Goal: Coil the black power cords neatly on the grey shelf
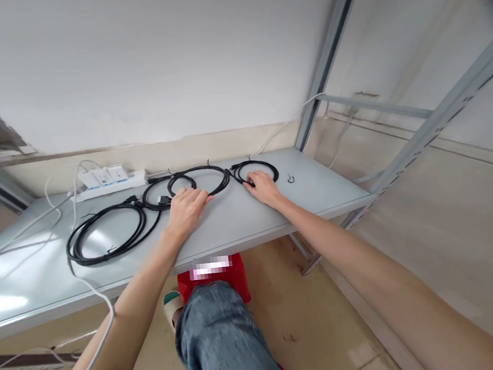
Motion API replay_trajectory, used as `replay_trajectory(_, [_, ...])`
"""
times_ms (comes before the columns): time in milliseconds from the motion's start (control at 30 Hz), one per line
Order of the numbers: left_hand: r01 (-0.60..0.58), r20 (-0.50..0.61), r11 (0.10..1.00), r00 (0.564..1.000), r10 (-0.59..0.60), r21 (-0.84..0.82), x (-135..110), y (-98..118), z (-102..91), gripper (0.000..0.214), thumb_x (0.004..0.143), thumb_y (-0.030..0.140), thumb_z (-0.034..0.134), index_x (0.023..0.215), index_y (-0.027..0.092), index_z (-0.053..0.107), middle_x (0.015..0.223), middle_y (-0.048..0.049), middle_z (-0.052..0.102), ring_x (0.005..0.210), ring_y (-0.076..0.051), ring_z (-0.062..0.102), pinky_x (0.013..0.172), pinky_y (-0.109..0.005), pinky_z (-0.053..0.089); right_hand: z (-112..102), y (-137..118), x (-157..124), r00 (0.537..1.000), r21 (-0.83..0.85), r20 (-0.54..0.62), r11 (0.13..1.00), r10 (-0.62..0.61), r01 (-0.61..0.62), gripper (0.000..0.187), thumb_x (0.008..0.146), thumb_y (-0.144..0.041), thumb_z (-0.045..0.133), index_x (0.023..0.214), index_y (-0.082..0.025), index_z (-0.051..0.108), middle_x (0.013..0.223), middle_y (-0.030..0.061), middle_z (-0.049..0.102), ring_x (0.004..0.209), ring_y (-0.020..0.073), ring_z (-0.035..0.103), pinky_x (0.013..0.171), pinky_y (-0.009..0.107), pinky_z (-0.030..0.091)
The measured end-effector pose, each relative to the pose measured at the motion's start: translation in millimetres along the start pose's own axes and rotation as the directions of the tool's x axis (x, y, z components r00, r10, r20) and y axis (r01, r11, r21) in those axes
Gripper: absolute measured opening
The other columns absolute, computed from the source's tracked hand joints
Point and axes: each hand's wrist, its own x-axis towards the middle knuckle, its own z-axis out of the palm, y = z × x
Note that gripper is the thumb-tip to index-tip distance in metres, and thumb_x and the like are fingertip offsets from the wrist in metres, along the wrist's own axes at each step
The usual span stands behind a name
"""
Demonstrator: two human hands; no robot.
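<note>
Several black coiled cables lie along a pale grey shelf. My left hand rests palm down on the shelf, fingers stretched flat, touching the edge of the middle coil. My right hand lies on the small right coil, its fingers curled on the cable. A large coil lies to the left, and a smaller coil with plugs sits between it and my left hand.
A white power strip with adapters sits at the back left, with white cords trailing off the shelf. A small black twist tie lies right of the coils. Metal rack posts stand right. My knee and a red stool are below.
</note>
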Motion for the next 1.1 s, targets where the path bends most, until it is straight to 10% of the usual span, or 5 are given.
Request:
replay_trajectory(433, [-0.147, 0.265, 0.98, 0.948, 0.178, -0.133, 4.7, 15.4, 6.8, 0.046, 0.116, 0.043, 0.035, 0.083, 0.022, 0.059, 0.077, -0.0057, 0.067, 0.074, -0.021, 0.061, 0.078, -0.037, 0.041, 7.9, 10.6, 1.4, 0.999, 0.011, -0.036, 0.999, -0.033, 0.034, 0.019, 0.105, -0.029, 0.055, 0.102, -0.019, 0.07, 0.103, 0.0144, 0.071, 0.103, 0.0329, 0.06, 0.089, 0.044, 0.046])
replay_trajectory(1100, [-0.005, 0.582, 0.998, 0.812, 0.043, -0.067, 7.0, 24.2, 12.7, 0.039, 0.114, 0.044, 0.039, 0.096, 0.022, 0.065, 0.087, -0.0091, 0.077, 0.075, -0.026, 0.072, 0.065, -0.035, 0.039, -7.1, -7.6, -7.6, 0.993, -0.018, -0.111, 0.999, 0.036, -0.038, 0.032, 0.116, -0.033, 0.033, 0.117, -0.019, 0.062, 0.106, 0.0149, 0.076, 0.097, 0.0322, 0.068, 0.092, 0.043, 0.042])
